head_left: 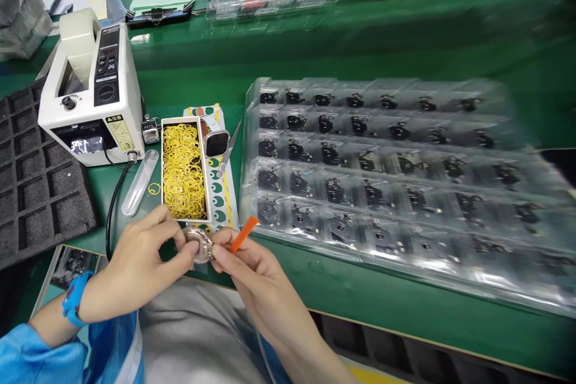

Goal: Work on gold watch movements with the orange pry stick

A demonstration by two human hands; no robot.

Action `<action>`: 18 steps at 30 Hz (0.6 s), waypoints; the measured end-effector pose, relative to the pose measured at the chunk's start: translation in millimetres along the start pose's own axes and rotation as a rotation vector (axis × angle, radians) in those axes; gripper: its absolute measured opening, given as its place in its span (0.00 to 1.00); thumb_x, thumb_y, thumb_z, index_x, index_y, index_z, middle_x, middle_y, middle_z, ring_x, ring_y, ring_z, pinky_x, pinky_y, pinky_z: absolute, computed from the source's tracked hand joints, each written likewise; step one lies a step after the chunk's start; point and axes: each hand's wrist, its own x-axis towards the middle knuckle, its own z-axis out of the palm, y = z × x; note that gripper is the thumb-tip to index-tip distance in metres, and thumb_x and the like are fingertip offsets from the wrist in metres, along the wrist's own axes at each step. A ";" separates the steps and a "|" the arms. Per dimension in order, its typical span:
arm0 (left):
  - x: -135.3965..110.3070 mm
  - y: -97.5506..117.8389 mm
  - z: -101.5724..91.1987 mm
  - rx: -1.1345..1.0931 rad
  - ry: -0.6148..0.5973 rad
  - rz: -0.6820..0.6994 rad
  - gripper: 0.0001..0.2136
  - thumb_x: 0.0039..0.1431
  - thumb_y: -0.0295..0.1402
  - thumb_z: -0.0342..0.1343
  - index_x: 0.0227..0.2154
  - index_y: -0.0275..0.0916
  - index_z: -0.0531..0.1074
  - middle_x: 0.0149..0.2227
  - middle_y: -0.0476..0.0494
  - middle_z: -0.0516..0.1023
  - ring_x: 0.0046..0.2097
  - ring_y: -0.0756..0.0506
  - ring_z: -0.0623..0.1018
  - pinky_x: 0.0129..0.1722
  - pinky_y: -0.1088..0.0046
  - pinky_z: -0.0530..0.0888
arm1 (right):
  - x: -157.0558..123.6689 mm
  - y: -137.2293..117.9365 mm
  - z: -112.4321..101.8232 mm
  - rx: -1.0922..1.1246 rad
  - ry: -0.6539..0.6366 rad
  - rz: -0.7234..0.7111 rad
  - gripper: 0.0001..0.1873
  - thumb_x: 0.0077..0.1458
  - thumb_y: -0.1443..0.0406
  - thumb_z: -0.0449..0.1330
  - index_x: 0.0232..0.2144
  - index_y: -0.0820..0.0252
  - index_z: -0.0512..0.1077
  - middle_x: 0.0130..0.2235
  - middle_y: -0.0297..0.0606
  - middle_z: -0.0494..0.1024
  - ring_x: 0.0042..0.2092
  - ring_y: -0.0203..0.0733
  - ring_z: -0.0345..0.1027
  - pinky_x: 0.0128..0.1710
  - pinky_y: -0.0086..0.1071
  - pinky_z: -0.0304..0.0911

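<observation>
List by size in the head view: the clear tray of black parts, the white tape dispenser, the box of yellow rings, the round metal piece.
1. Clear tray
2. White tape dispenser
3. Box of yellow rings
4. Round metal piece

The piece sits nearest the camera, so it may truly be smaller still.

Tape dispenser [85, 96] left of the ring box [183, 171] — blister tray [360, 174] to its right.
</observation>
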 end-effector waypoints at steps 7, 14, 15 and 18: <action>-5.4 -4.1 -3.7 0.093 0.461 0.170 0.04 0.60 0.27 0.60 0.30 0.41 0.74 0.33 0.47 0.72 0.36 0.46 0.74 0.35 0.69 0.71 | -3.1 -7.4 1.9 0.085 0.013 0.050 0.23 0.42 0.46 0.73 0.24 0.57 0.73 0.25 0.30 0.65 0.27 0.35 0.55 0.29 0.30 0.56; 11.8 -18.2 22.7 -0.337 0.157 0.388 0.04 0.56 0.35 0.67 0.35 0.44 0.81 0.53 0.37 0.79 0.58 0.36 0.75 0.60 0.47 0.67 | -1.7 1.6 7.9 0.244 -0.040 0.084 0.18 0.45 0.51 0.72 0.26 0.56 0.74 0.25 0.30 0.67 0.27 0.35 0.57 0.30 0.29 0.60; 14.1 -21.0 26.6 -0.370 0.127 0.397 0.07 0.54 0.36 0.68 0.36 0.44 0.81 0.53 0.36 0.79 0.58 0.35 0.75 0.62 0.45 0.65 | -1.5 2.4 9.3 0.267 -0.040 0.118 0.18 0.44 0.51 0.73 0.26 0.56 0.75 0.26 0.31 0.68 0.28 0.36 0.60 0.31 0.30 0.62; 15.3 -27.4 32.5 -0.440 0.064 0.434 0.16 0.49 0.37 0.71 0.41 0.45 0.78 0.54 0.36 0.79 0.60 0.33 0.74 0.65 0.42 0.60 | -4.2 0.9 11.8 0.292 -0.077 0.221 0.19 0.41 0.50 0.75 0.28 0.55 0.77 0.29 0.34 0.75 0.31 0.39 0.67 0.33 0.33 0.66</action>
